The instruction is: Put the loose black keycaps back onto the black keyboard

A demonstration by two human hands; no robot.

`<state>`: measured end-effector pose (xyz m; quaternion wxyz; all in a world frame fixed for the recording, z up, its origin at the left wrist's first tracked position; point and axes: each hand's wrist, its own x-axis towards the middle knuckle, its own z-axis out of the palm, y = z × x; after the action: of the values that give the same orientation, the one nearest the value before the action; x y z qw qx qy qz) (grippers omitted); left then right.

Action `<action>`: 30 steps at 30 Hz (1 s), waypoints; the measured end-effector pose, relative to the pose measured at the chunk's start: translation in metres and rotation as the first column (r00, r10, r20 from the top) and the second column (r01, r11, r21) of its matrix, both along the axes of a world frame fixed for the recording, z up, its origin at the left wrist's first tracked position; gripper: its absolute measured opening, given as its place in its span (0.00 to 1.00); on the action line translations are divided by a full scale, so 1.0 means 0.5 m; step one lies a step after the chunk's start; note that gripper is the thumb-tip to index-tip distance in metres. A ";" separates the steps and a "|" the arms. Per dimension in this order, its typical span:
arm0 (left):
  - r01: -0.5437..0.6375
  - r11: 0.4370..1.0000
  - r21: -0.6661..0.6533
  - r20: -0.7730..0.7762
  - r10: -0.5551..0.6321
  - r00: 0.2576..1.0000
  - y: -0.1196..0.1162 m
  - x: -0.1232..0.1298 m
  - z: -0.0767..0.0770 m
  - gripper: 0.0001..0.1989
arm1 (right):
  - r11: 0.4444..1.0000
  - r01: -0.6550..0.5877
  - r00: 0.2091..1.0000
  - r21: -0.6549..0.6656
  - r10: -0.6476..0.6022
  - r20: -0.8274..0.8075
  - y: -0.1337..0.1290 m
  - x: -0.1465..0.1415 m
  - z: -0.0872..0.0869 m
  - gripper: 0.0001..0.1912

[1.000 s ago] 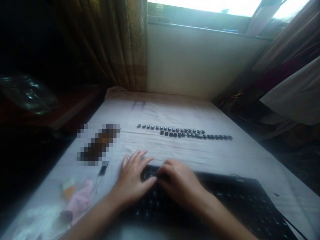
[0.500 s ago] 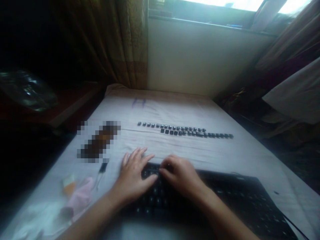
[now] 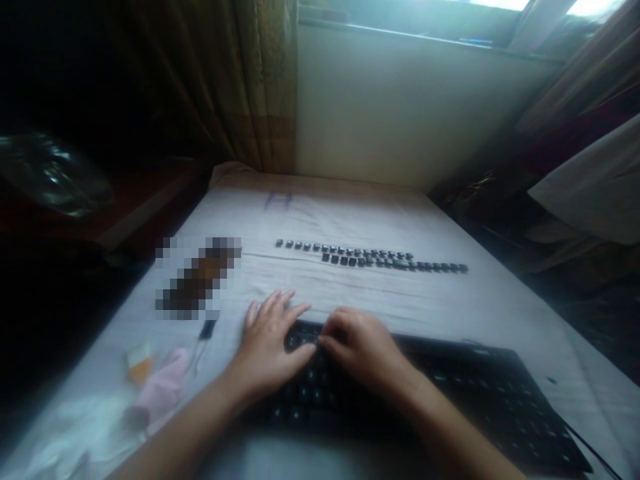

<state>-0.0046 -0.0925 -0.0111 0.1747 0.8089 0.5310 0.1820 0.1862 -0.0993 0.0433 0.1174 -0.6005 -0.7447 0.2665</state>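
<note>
A black keyboard (image 3: pixel 470 380) lies in front of me, its left part between and under my hands. My left hand (image 3: pixel 273 343) rests at its left end, fingers spread out over the back edge and the cloth, thumb over the keys. My right hand (image 3: pixel 357 343) is closed, with thumb and forefinger pinched together at the upper keys near the left thumb. Whatever lies between those fingertips is too small or hidden to make out. Beyond the keyboard, loose black keycaps (image 3: pixel 349 252) stand in two long rows.
Left of my hands lie a pink cloth (image 3: pixel 163 387), an orange and white brush-like item (image 3: pixel 140 363), a small black-handled tool (image 3: pixel 207 329) and a pixelated object (image 3: pixel 200 277). The keyboard's cable (image 3: pixel 590 443) runs off right. A white sheet (image 3: pixel 240 220) covers the surface.
The view has tilted slightly, so the far things sit a little higher. Both hands keep nearly the same places on the keyboard.
</note>
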 end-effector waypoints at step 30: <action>0.022 0.999 0.031 0.258 -0.030 0.966 0.017 -0.016 0.011 0.20 | 0.992 -0.007 0.954 -0.123 -0.030 -0.299 0.023 0.042 0.018 0.05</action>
<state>-0.0124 -0.0840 -0.0056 0.2334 0.7876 0.4906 0.2909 0.2070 -0.0880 0.0522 0.1936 -0.5634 -0.6970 0.3990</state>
